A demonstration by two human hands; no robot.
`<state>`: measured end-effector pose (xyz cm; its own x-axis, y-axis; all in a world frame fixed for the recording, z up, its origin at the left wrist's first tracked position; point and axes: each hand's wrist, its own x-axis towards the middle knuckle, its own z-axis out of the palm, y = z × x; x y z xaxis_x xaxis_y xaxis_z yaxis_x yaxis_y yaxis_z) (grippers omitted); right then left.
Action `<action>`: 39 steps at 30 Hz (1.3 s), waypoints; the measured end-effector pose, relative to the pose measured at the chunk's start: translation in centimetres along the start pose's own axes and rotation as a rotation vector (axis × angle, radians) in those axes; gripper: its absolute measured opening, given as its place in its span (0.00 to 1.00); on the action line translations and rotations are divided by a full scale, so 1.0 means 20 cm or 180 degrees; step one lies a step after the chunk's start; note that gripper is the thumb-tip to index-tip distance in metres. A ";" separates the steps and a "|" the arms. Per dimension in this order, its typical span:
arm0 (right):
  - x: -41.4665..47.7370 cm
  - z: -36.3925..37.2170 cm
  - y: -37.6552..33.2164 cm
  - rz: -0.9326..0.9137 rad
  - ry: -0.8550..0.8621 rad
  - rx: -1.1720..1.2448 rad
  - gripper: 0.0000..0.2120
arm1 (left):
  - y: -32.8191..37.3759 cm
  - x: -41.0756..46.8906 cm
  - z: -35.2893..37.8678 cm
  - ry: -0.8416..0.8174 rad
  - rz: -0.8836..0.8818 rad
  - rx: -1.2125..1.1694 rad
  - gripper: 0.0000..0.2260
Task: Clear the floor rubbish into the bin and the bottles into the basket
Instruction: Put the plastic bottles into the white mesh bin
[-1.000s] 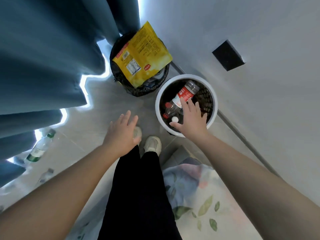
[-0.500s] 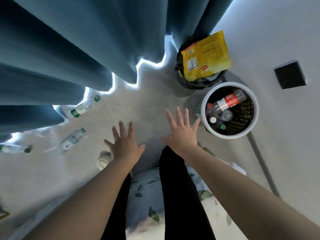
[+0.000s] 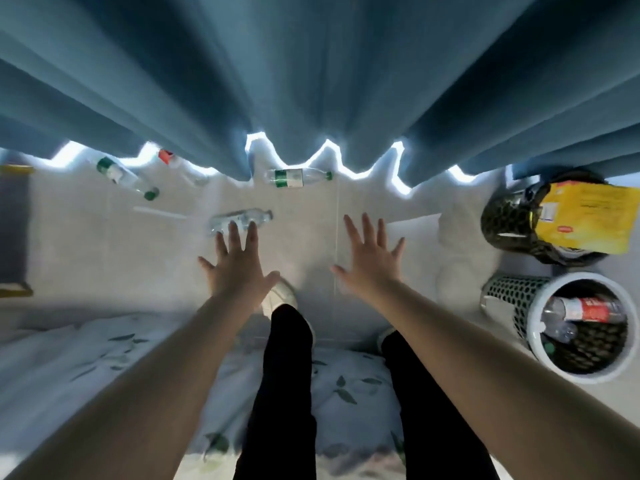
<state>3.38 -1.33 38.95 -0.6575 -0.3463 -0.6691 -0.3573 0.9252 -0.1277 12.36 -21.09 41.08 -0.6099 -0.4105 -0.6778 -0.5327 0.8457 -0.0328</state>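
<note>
Both your hands are spread wide and hold nothing. Your left hand (image 3: 235, 268) is the nearer one: the clear bottle (image 3: 242, 219) lies on the floor just past its fingertips, left of centre in the frame, its long axis running across the frame with the cap end to the right. Your right hand (image 3: 372, 261) is well apart from it. The basket (image 3: 585, 370) sits at lower right, so a left-hand grasp across the bottle's body looks best.
</note>
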 end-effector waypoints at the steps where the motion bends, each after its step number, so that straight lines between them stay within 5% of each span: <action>1: 0.04 0.00 -0.07 -0.0019 -0.0002 -0.0074 0.44 | -0.09 0.02 0.00 -0.0013 -0.0024 -0.0048 0.43; 12: 0.54 0.10 -0.56 -0.0156 -0.0346 -0.0654 0.48 | -0.62 0.37 0.24 -0.0175 -0.0453 -0.0536 0.46; 23: 1.58 0.58 -0.57 -0.0247 -0.0374 -0.1143 0.52 | -0.58 1.20 0.84 -0.0227 -0.0573 -0.0713 0.45; 39: 2.23 0.92 -0.42 -0.0300 0.0213 -0.1013 0.44 | -0.55 1.82 1.36 0.0463 -0.0323 -0.0160 0.38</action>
<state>-10.84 -21.63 -3.28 -0.6501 -0.4473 -0.6143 -0.6009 0.7974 0.0554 11.91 -36.15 -3.18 -0.6280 -0.5411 -0.5593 -0.6224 0.7807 -0.0563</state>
